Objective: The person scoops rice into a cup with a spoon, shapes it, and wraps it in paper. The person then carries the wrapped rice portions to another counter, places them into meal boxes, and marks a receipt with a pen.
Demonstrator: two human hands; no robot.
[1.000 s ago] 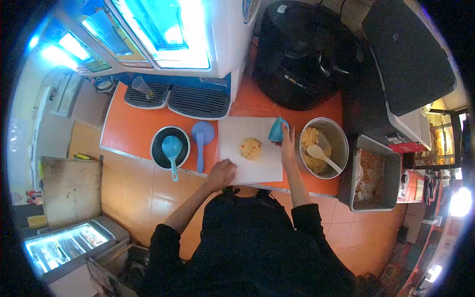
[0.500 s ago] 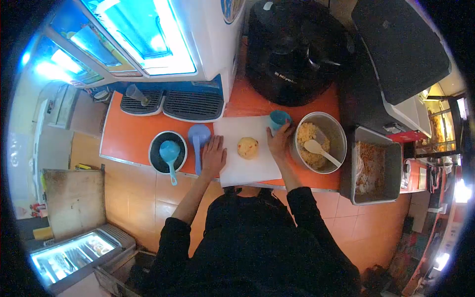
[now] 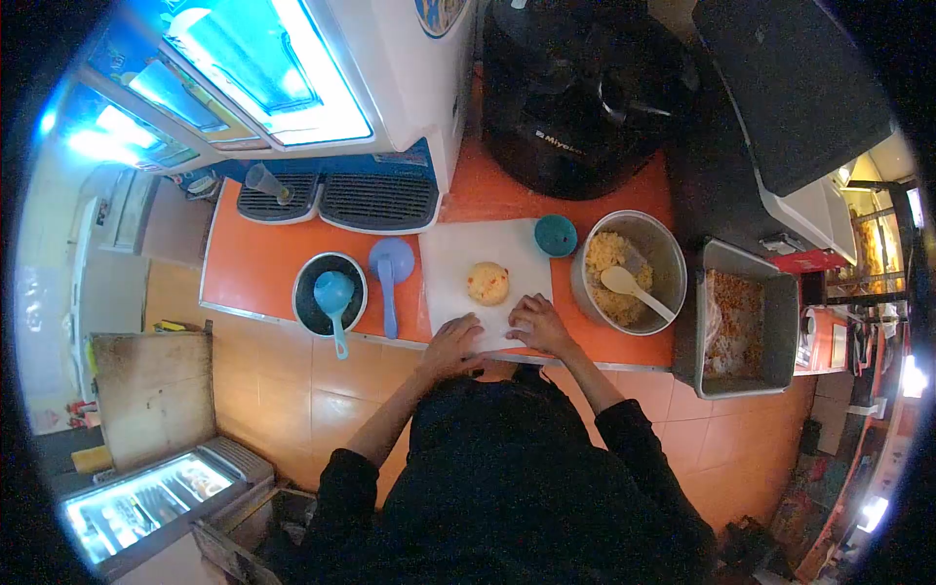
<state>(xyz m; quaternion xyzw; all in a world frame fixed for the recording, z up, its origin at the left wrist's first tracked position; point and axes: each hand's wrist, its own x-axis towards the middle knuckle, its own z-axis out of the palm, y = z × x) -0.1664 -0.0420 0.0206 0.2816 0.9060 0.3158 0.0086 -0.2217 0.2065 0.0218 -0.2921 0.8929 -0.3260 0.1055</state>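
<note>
A round mound of yellow rice with red bits (image 3: 488, 284) sits on a white sheet of paper (image 3: 453, 253) on the orange counter. My left hand (image 3: 454, 345) is at the paper's near left edge, its fingers curled on it. Across from it, my right hand (image 3: 541, 326) has bent fingers at the near right edge, also gripping the paper. Both hands are just below the rice mound, not touching it. A teal cup (image 3: 556, 236) rests by the sheet's far right corner.
Right of the paper stands a metal pot (image 3: 677, 283) of yellow rice with a white rice paddle (image 3: 632, 292), then a deep metal tray (image 3: 746, 385). On the left are a purple ladle (image 3: 390, 278) and a bowl (image 3: 302, 302) holding a blue ladle (image 3: 333, 297). A black cooker (image 3: 575, 107) stands behind.
My right hand has let go of the teal cup and come down to the paper's near edge. My left hand has moved right and nearer, from the paper's left side to its near edge.
</note>
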